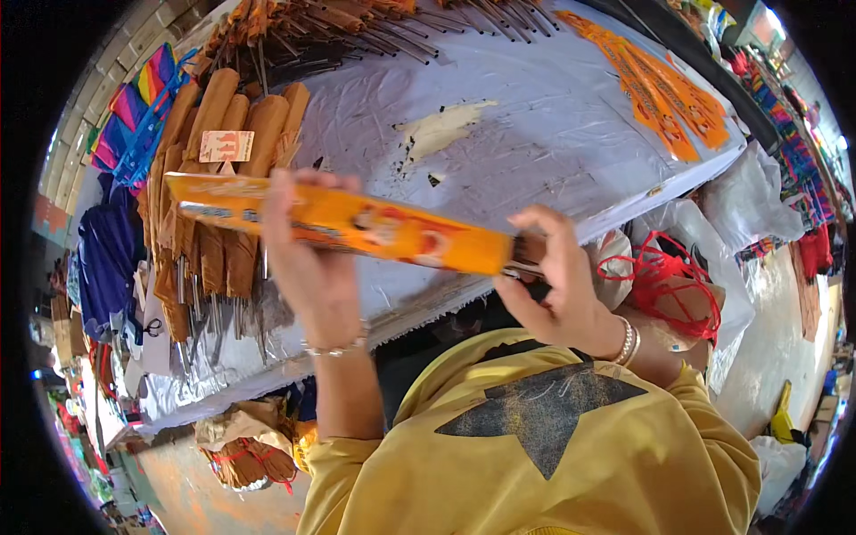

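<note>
A long folded orange umbrella (392, 230) with printed pictures is held level above the table's front edge. My left hand (308, 259) is closed around it left of its middle, the thumb lying across the printed side. At its right end, where thin metal parts show, the thumb and fingers of my right hand (562, 290) curl around the tip; the other fingers are partly hidden. Just beyond my left hand, a pile of folded brown umbrellas (209, 259) with metal shafts lies at the table's left, a small printed card (226, 146) on top.
More orange umbrellas with metal shafts (392, 40) heap along the table's far side. Flat orange folded pieces (669, 89) lie far right on the white-covered table (535, 116). Red cord (669, 276) and clear plastic bags (753, 201) are at right; scissors (153, 328) are at left.
</note>
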`<state>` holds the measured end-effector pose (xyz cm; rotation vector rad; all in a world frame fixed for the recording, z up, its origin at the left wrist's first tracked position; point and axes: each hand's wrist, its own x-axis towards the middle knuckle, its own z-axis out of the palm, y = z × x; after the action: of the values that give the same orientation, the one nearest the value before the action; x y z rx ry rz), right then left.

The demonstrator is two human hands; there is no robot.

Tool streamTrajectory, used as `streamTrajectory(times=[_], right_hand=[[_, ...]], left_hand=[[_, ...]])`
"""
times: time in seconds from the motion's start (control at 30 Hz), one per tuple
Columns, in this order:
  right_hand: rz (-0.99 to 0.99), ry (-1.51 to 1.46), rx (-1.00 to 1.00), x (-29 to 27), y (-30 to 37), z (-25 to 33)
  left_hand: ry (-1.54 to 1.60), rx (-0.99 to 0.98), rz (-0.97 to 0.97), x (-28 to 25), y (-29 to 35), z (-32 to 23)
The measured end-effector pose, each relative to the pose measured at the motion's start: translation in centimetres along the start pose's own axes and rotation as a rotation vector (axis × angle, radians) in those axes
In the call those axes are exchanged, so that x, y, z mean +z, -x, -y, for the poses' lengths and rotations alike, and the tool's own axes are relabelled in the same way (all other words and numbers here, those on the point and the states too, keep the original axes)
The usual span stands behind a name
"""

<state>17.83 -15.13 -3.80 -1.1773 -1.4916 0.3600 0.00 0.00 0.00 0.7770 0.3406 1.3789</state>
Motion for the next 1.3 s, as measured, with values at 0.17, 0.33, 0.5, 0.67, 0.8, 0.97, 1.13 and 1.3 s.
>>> streamTrajectory(times=[0.17,0.33,0.5,0.67,0.8,0.97,1.13,1.3], right_hand=[[0.023,0.032,-0.005,1.8,-2.9,1.0],[0.082,-0.059,0.004,1.9,-3.5,1.1],[0.191,-0.071,0.217,-0.2,-1.9,1.9],[0.43,-0.072,0.4,-5.4,0.4,2.2],[0.416,-0.409,0.564,-5.1,1.5,1.2],[0.179,-0.626,0.656,-2.1,-0.5,2.4],[0.122,-0.604,0.617,-2.1,0.2,1.7],[0.074,-0.559,0.575,-1.6,1.3,1.6]], left_hand=[[0.13,-0.101,-0.126,5.0,2.5,2.6],[0.171,-0.076,0.01,3.8,1.3,2.5],[0.093,-0.118,0.097,1.7,-3.1,0.7],[-0.089,-0.004,0.009,-0.1,-8.8,-3.3],[-0.037,0.005,-0.096,3.5,-8.1,-1.9],[0.024,-0.172,0.148,5.8,-2.9,5.8],[-0.074,-0.381,0.167,5.4,-4.4,5.0],[-0.227,-0.298,0.12,4.1,-6.7,4.8]])
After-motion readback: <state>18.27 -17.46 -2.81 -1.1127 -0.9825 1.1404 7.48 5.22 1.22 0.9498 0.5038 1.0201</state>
